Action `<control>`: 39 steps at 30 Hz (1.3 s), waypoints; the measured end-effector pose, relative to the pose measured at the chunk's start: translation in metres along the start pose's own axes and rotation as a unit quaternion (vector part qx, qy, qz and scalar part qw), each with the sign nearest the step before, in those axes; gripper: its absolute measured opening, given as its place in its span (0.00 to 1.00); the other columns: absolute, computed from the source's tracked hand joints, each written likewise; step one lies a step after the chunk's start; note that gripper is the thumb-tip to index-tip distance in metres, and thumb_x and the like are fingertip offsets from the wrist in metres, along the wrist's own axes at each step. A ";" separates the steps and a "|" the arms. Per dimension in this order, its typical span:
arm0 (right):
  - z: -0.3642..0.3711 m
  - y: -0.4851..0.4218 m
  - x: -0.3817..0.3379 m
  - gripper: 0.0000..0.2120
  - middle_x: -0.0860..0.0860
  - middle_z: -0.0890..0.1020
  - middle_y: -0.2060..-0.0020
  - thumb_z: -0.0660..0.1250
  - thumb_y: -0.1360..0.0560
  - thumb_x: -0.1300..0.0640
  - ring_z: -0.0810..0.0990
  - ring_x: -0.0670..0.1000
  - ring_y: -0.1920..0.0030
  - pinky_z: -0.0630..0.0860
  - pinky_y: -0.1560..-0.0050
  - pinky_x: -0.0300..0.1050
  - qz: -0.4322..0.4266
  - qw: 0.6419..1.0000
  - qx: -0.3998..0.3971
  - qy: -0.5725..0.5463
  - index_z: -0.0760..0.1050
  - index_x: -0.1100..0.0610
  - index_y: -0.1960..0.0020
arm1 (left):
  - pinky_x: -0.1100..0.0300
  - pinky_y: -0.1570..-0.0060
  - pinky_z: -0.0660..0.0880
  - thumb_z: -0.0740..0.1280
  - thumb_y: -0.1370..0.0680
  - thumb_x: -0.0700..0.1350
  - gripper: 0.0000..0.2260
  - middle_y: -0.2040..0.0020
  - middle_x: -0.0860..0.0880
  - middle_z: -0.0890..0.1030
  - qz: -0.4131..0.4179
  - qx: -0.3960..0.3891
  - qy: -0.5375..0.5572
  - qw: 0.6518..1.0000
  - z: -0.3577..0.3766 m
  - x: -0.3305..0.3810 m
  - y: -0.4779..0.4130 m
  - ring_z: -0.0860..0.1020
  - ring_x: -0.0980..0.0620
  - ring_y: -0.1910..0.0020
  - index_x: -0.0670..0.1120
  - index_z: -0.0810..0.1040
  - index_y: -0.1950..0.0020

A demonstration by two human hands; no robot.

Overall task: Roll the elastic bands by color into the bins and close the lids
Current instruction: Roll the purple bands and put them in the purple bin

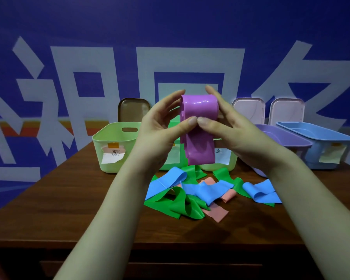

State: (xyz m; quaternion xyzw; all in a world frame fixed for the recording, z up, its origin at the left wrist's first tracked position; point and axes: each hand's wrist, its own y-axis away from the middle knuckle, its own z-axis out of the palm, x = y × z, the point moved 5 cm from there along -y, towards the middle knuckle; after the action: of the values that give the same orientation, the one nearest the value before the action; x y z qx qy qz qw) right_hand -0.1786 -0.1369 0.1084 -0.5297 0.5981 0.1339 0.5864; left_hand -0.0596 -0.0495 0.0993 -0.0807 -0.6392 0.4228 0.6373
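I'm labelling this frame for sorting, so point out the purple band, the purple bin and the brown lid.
purple band [199, 109]: head view, glossy rolled top.
purple bin [287, 138]: head view, bare inner wall.
brown lid [133, 110]: head view, middle of its upright face.

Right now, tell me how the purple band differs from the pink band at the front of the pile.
The purple band is held up between the left hand and right hand; the pink band lies on the table, untouched. The purple band is partly rolled at its top, its tail hanging; the pink band lies flat and unrolled. Both are wide, flat strips.
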 end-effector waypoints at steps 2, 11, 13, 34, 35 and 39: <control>0.003 -0.001 0.001 0.37 0.43 0.78 0.39 0.65 0.31 0.43 0.80 0.45 0.42 0.80 0.52 0.40 0.009 0.999 0.006 -0.037 0.54 0.38 0.25 | 0.61 0.47 0.77 0.74 0.32 0.32 0.27 0.40 0.43 0.77 0.007 -0.008 -0.001 1.000 0.001 0.001 0.000 0.75 0.49 0.39 0.44 0.73 0.34; 0.000 -0.003 0.004 0.29 0.50 0.79 0.46 0.71 0.29 0.52 0.81 0.49 0.46 0.79 0.46 0.48 -0.021 0.994 0.027 -0.106 0.65 0.46 0.31 | 0.59 0.45 0.76 0.70 0.38 0.25 0.28 0.42 0.49 0.79 0.031 -0.062 0.027 0.997 0.002 0.003 0.002 0.76 0.50 0.39 0.47 0.75 0.42; -0.002 -0.003 0.002 0.32 0.51 0.79 0.45 0.74 0.33 0.60 0.80 0.49 0.46 0.79 0.47 0.44 -0.027 0.993 0.017 -0.115 0.66 0.50 0.32 | 0.61 0.49 0.76 0.66 0.42 0.23 0.30 0.46 0.50 0.81 0.029 -0.056 0.025 0.998 0.000 0.005 0.001 0.78 0.51 0.42 0.45 0.77 0.44; -0.008 0.002 -0.004 0.31 0.49 0.80 0.46 0.70 0.37 0.76 0.80 0.48 0.46 0.80 0.45 0.47 -0.083 0.992 0.018 -0.091 0.73 0.53 0.40 | 0.49 0.43 0.78 0.74 0.30 0.44 0.24 0.40 0.46 0.79 -0.075 -0.048 -0.061 0.994 0.001 0.008 0.004 0.82 0.48 0.46 0.51 0.74 0.35; -0.008 0.002 -0.004 0.31 0.49 0.79 0.45 0.70 0.38 0.75 0.80 0.48 0.46 0.80 0.45 0.47 -0.082 0.992 0.020 -0.092 0.73 0.54 0.39 | 0.51 0.44 0.78 0.74 0.31 0.44 0.25 0.40 0.46 0.79 -0.082 -0.049 -0.061 0.994 0.002 0.008 0.004 0.82 0.48 0.46 0.50 0.74 0.34; -0.006 0.001 -0.004 0.35 0.51 0.78 0.43 0.71 0.38 0.73 0.80 0.47 0.44 0.79 0.45 0.44 -0.081 0.993 0.026 -0.082 0.69 0.53 0.35 | 0.55 0.47 0.79 0.73 0.30 0.42 0.24 0.39 0.43 0.79 -0.081 -0.042 -0.044 0.995 0.002 0.008 0.004 0.81 0.48 0.45 0.44 0.74 0.35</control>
State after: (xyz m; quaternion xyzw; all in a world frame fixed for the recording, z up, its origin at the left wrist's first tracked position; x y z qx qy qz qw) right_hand -0.1836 -0.1394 0.1128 -0.5477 0.5067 0.1133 0.6561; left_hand -0.0642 -0.0425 0.1026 -0.0362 -0.6882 0.3455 0.6370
